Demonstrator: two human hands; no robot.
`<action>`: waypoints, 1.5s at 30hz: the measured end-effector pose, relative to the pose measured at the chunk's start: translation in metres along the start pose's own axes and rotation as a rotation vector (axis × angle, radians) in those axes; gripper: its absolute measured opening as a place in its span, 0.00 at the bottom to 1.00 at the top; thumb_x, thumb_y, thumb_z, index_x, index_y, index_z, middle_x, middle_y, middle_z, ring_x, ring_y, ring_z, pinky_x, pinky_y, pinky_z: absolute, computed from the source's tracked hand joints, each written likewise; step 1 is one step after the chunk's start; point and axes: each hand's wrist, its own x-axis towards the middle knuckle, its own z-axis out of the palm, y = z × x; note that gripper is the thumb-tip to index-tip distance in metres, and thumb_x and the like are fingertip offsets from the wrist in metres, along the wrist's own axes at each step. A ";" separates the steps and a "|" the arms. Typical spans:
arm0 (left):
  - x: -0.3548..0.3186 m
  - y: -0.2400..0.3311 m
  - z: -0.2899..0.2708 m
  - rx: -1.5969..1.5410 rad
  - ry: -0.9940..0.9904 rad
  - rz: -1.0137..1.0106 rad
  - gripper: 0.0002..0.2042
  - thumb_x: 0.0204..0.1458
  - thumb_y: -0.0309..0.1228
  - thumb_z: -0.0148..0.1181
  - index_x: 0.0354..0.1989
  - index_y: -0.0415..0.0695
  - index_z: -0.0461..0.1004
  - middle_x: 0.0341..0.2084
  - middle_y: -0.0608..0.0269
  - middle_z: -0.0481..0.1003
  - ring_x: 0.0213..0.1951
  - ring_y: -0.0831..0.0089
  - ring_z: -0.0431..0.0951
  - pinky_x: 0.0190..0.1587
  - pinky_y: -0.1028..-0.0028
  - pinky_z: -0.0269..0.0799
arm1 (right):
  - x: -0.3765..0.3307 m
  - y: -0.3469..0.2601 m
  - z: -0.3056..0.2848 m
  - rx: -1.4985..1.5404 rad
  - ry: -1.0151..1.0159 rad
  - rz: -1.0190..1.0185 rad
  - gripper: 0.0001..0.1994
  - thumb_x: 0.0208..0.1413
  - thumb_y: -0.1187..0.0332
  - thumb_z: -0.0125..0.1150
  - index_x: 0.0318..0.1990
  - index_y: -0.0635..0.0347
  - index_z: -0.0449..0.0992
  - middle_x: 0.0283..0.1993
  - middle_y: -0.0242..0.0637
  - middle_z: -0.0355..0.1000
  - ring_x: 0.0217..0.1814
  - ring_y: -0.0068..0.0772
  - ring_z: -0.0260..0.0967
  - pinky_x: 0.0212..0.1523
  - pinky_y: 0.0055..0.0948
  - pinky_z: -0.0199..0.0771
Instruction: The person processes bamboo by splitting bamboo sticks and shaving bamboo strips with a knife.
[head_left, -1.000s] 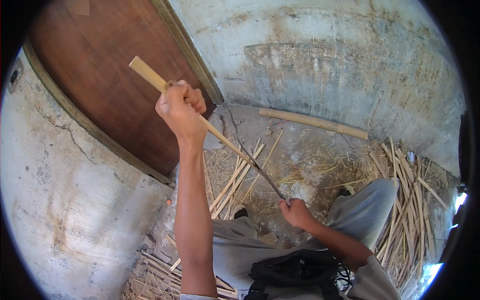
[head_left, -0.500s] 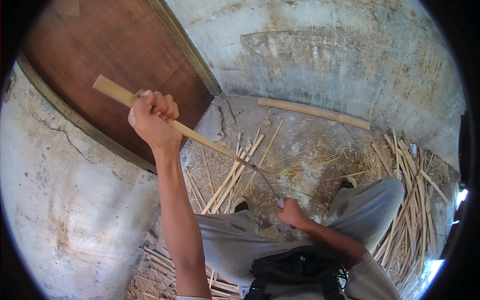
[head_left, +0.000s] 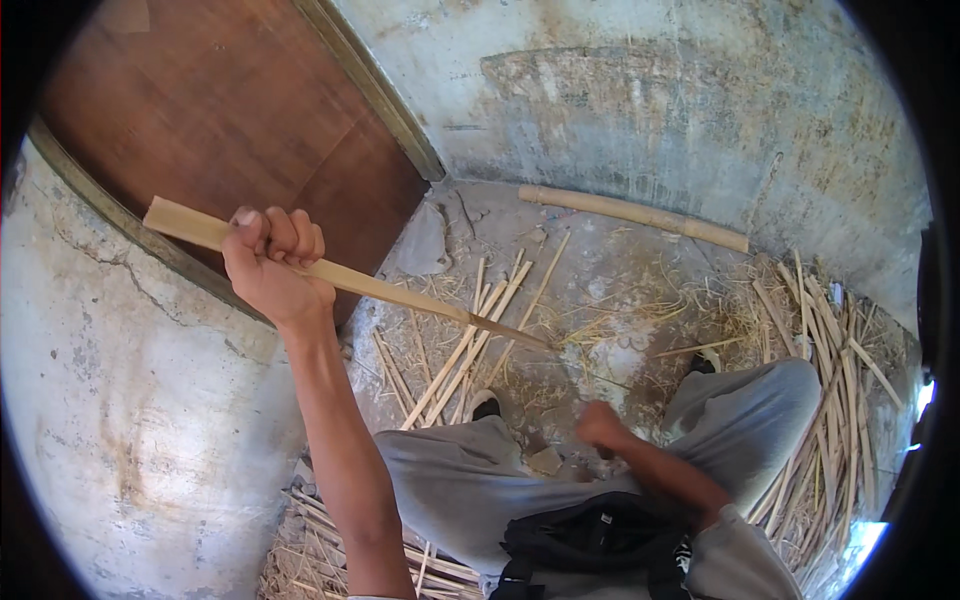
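Note:
My left hand (head_left: 275,260) is closed in a fist around a long, flat bamboo strip (head_left: 395,293), raised in front of the door. The strip's wide pale end sticks out beyond the thumb, while its narrower, browner end slants down to the right over the floor. My right hand (head_left: 602,428) is closed low between my knees, apart from the strip. In it is a knife (head_left: 606,452); only a bit of the dark handle shows below the fist, and its thin blade is smeared by motion.
Several cut bamboo strips (head_left: 465,350) lie by my left foot, with a big heap (head_left: 835,400) at right and more at lower left. A bamboo pole (head_left: 635,217) lies along the stained wall (head_left: 660,110). A brown door (head_left: 230,120) stands at left; shavings litter the floor.
My left hand has moved left and slightly down with the strip. My right hand has shifted a little right and down, and the knife blade that crossed the strip no longer shows clearly.

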 end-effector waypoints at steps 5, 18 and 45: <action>-0.005 0.009 -0.016 -0.063 -0.073 -0.017 0.16 0.52 0.32 0.48 0.17 0.52 0.48 0.11 0.72 0.45 0.15 0.81 0.42 0.16 0.76 0.38 | -0.013 -0.043 -0.016 0.067 0.160 -0.119 0.13 0.46 0.64 0.56 0.29 0.68 0.75 0.31 0.59 0.73 0.36 0.61 0.73 0.39 0.47 0.73; 0.012 0.034 -0.110 -0.135 -0.025 0.032 0.11 0.48 0.32 0.48 0.19 0.49 0.52 0.13 0.68 0.52 0.17 0.76 0.52 0.18 0.76 0.50 | -0.100 -0.121 -0.164 0.291 0.466 -0.242 0.19 0.47 0.57 0.69 0.24 0.66 0.72 0.20 0.48 0.70 0.25 0.44 0.73 0.27 0.39 0.70; -0.092 0.047 -0.312 -0.637 0.743 0.327 0.08 0.40 0.31 0.46 0.15 0.47 0.56 0.12 0.67 0.56 0.16 0.75 0.56 0.17 0.76 0.51 | -0.109 -0.060 -0.293 0.913 0.616 -0.019 0.11 0.52 0.65 0.65 0.25 0.60 0.70 0.16 0.29 0.64 0.12 0.22 0.62 0.12 0.25 0.62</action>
